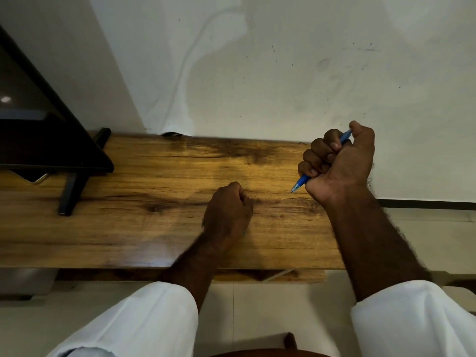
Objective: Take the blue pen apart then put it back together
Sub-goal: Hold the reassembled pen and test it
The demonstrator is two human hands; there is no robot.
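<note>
One slim blue pen [302,181] is the whole job. It sits in the right grip [340,161], which is closed round the barrel in a fist and raised over the right end of the wooden counter [154,228]. Only two parts of it show. The clear, tapered writing end pokes out below the palm with its fine tip pointing down and left, and a short blue stretch appears between thumb and forefinger at the top.

It looks like smooth moulded plastic, so I judge it light, stiff and a little slick, probably with thin inner parts that could bend or roll away if dropped. A full fist hides the joint. Fingertips on the tapered front section, with the other hand on the barrel, would likely suit unscrewing better.

The left grip [228,210] rests on the counter with its fingers curled under, and I cannot tell whether it encloses anything.

The counter is glossy amber wood grain with dark knots. A black angular stand [69,191] sits at its left end, before a scuffed white wall [257,73]. White sleeves [144,320] are pushed up both forearms.
</note>
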